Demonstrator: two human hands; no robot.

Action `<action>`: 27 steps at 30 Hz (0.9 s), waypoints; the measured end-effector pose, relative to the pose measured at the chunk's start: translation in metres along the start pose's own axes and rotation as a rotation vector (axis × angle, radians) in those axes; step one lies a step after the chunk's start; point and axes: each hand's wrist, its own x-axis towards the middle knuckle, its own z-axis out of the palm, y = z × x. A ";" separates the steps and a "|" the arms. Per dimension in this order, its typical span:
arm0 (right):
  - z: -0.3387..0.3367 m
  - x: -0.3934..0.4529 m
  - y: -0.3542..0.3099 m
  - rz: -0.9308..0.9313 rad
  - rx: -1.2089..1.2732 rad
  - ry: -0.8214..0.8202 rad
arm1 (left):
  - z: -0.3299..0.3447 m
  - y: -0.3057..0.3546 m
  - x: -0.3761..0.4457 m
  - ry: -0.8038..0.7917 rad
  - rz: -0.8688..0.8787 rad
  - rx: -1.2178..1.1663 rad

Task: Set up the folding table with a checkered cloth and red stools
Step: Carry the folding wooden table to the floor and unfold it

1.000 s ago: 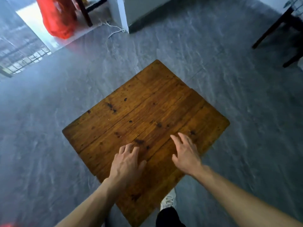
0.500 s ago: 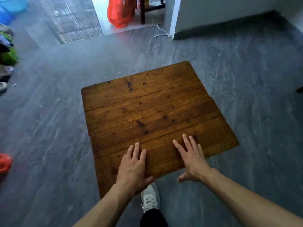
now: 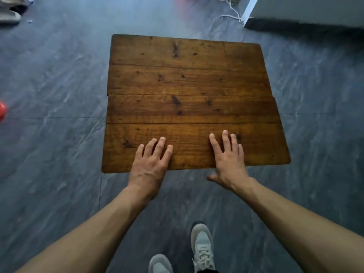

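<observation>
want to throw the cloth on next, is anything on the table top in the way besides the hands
Nothing visible is. The wooden table top is bare apart from the left hand and right hand, both lying flat with straight fingers along its near edge. No cloth is in view.

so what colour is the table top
Warm brown wood planks with dark knots, table top, clearest in the head view.

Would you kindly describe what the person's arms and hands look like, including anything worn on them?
Both forearms are bare right up to the frame edge, with no sleeves in view. The left hand and right hand wear no gloves, and no rings, watch or bracelets are visible at the wrists. Fingernails look short and unpainted. Below, light grey lace-up sneakers show.
</observation>
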 end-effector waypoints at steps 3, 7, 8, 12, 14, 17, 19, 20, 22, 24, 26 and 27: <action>0.007 -0.003 0.020 -0.112 -0.065 0.091 | 0.002 0.002 0.002 0.011 -0.029 -0.007; 0.017 0.001 0.062 -0.245 -0.182 0.165 | 0.010 0.006 0.002 0.081 -0.037 -0.008; 0.019 0.003 0.071 -0.254 -0.186 0.177 | 0.011 0.008 0.003 0.099 -0.046 -0.009; 0.028 0.007 0.087 -0.262 -0.165 0.270 | 0.009 0.019 0.007 0.132 -0.107 -0.028; 0.029 0.009 0.085 -0.277 -0.144 0.297 | 0.008 0.020 0.007 0.144 -0.124 -0.036; 0.025 0.008 0.083 -0.285 -0.117 0.273 | 0.006 0.018 0.007 0.164 -0.103 -0.034; 0.022 0.006 0.083 -0.283 -0.105 0.251 | 0.003 0.017 0.005 0.172 -0.105 -0.029; 0.021 0.005 0.083 -0.284 -0.102 0.247 | 0.000 0.017 0.004 0.170 -0.115 -0.029; 0.015 0.001 0.085 -0.295 -0.091 0.252 | -0.007 0.018 0.000 0.175 -0.121 -0.029; 0.006 -0.006 0.086 -0.314 -0.075 0.257 | -0.015 0.019 -0.007 0.188 -0.119 -0.033; -0.002 -0.016 0.086 -0.318 -0.056 0.248 | -0.022 0.022 -0.016 0.197 -0.120 -0.042; -0.005 -0.022 0.086 -0.318 -0.054 0.239 | -0.026 0.024 -0.021 0.194 -0.123 -0.046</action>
